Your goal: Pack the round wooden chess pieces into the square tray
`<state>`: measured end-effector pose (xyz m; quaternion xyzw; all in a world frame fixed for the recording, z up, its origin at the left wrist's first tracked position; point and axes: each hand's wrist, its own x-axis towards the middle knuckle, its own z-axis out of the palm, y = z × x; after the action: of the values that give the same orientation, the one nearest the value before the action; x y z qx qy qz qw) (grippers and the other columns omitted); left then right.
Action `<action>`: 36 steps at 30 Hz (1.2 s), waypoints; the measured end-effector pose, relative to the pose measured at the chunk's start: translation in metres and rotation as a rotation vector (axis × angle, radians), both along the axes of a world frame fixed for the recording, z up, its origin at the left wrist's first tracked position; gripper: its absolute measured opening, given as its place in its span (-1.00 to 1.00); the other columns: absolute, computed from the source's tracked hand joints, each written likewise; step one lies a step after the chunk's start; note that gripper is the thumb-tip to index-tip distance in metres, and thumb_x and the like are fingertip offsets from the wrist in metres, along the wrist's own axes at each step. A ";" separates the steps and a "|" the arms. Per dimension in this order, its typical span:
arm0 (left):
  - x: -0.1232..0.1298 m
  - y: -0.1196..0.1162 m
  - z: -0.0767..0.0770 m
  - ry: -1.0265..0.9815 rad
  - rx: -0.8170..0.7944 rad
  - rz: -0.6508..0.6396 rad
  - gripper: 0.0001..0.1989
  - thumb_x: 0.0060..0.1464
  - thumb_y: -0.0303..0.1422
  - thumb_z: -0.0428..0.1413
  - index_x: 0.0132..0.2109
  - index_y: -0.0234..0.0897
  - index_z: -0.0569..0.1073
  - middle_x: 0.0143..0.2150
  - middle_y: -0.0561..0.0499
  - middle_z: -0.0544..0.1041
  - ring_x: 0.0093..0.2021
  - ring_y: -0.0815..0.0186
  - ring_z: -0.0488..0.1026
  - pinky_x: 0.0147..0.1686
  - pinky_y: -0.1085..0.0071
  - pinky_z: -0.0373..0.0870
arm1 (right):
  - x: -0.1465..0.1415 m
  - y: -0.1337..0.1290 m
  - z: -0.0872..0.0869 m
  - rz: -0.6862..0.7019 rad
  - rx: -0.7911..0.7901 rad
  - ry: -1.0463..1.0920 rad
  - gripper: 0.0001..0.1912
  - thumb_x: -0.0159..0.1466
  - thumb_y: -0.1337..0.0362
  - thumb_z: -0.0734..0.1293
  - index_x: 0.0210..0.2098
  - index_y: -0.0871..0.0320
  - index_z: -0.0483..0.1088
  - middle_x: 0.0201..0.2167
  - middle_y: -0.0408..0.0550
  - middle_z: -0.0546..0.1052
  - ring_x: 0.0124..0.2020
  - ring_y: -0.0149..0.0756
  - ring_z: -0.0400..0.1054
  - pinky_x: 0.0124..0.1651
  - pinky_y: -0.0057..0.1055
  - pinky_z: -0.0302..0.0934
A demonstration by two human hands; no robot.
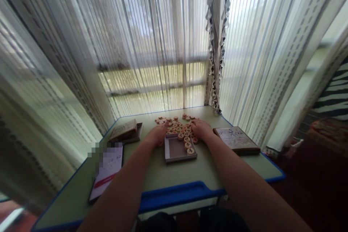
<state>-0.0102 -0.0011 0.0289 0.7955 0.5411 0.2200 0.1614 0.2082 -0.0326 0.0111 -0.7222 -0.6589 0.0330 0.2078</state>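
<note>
Round wooden Chinese chess pieces (178, 127) lie in a loose heap in the middle of the table. My left hand (158, 133) rests at the heap's left edge, its index finger and thumb apart and close to pieces. On the other side my right hand (201, 129) touches the heap with bent fingers; their tips are too small and partly hidden to show a hold. A shallow grey box tray (175, 148) sits between my forearms. Several pieces with dark characters, such as one piece (187, 145), line the tray's right side.
A flat patterned box (237, 138) lies at the right; another box (125, 130) rests tilted over an open tray at the left. A tablet (107, 170) is near the left edge. The pale green table (185, 174) has a blue rim, and sheer curtains (163, 43) hang behind it.
</note>
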 end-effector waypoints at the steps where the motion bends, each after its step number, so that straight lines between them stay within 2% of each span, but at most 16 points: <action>1: 0.000 -0.001 0.000 0.030 -0.003 -0.009 -0.47 0.11 -0.07 -0.31 -0.10 -0.27 0.41 -0.01 -0.18 0.41 0.01 0.17 0.31 -0.08 0.35 0.20 | 0.000 0.000 0.001 -0.006 -0.006 -0.002 -0.62 0.22 0.16 0.06 -0.09 0.13 0.35 -0.04 0.02 0.38 -0.01 -0.22 0.20 0.01 -0.34 0.00; 5: 0.003 -0.006 0.000 0.176 0.033 0.065 -0.51 0.11 -0.10 -0.28 -0.13 -0.27 0.42 -0.13 -0.17 0.47 -0.11 0.17 0.39 -0.18 0.35 0.26 | 0.000 0.001 0.000 -0.035 0.027 -0.036 -0.61 0.21 0.18 0.06 -0.05 0.15 0.31 0.01 0.02 0.33 0.01 -0.21 0.17 0.04 -0.33 -0.03; 8: 0.005 -0.009 -0.002 0.221 0.093 0.112 -0.60 0.09 -0.18 -0.20 -0.15 -0.26 0.43 -0.16 -0.14 0.49 -0.16 0.21 0.40 -0.21 0.37 0.27 | -0.001 0.001 -0.003 -0.031 0.093 -0.082 -0.53 0.22 0.16 0.05 0.09 0.16 0.16 0.14 0.01 0.17 0.12 -0.19 0.01 0.12 -0.31 -0.16; 11: 0.006 -0.009 -0.004 0.222 0.113 0.122 -0.67 0.06 -0.27 -0.13 -0.13 -0.26 0.43 -0.14 -0.11 0.48 -0.14 0.22 0.39 -0.18 0.39 0.26 | -0.001 0.001 -0.005 -0.031 0.045 -0.097 -0.45 0.23 0.08 0.00 0.16 0.16 0.05 0.20 0.00 0.06 0.20 -0.14 -0.14 0.15 -0.24 -0.25; 16: 0.005 -0.006 -0.006 0.219 0.106 0.170 -0.64 0.04 -0.35 -0.12 -0.04 -0.24 0.40 -0.07 -0.11 0.45 -0.08 0.25 0.37 -0.11 0.40 0.24 | -0.001 0.003 -0.007 -0.074 -0.020 -0.076 -0.40 0.22 0.00 -0.04 0.19 0.13 -0.01 0.22 -0.01 0.00 0.21 -0.11 -0.19 0.15 -0.18 -0.29; 21: 0.004 -0.008 -0.006 0.217 0.066 0.179 -0.65 0.04 -0.34 -0.11 -0.04 -0.19 0.40 -0.09 -0.09 0.47 -0.08 0.23 0.38 -0.12 0.38 0.25 | -0.003 0.000 -0.002 -0.078 -0.080 -0.057 -0.36 0.18 -0.09 -0.05 0.16 0.07 0.05 0.20 -0.02 0.06 0.16 -0.11 -0.06 0.11 -0.11 -0.20; 24: 0.002 -0.007 -0.006 0.207 0.074 0.225 -0.67 0.01 -0.33 -0.09 -0.10 -0.22 0.43 -0.13 -0.09 0.48 -0.12 0.21 0.39 -0.17 0.38 0.27 | -0.004 -0.002 0.000 -0.090 -0.026 -0.045 -0.39 0.17 -0.09 -0.01 0.09 0.09 0.16 0.13 0.03 0.17 0.09 -0.09 0.04 0.06 -0.14 -0.10; 29: 0.002 -0.003 -0.007 0.223 0.088 0.255 -0.64 0.00 -0.30 -0.07 -0.06 -0.25 0.41 -0.08 -0.14 0.45 -0.09 0.19 0.37 -0.16 0.37 0.27 | -0.006 -0.003 -0.001 -0.183 0.103 -0.071 -0.54 0.18 0.08 0.09 -0.03 0.18 0.29 -0.06 0.11 0.32 -0.03 -0.12 0.14 -0.02 -0.26 0.00; 36: 0.004 -0.007 -0.004 0.225 0.082 0.214 -0.71 -0.03 -0.33 -0.05 -0.16 -0.16 0.46 -0.17 -0.07 0.50 -0.14 0.18 0.40 -0.20 0.35 0.28 | 0.001 0.005 -0.005 -0.167 0.084 -0.062 -0.68 0.13 0.37 0.14 -0.18 0.19 0.40 -0.18 0.07 0.42 -0.11 -0.26 0.23 -0.01 -0.40 -0.01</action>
<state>-0.0065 -0.0079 0.0253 0.7588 0.6280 0.1674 0.0427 0.2092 -0.0271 0.0058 -0.7660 -0.6032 -0.0347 0.2196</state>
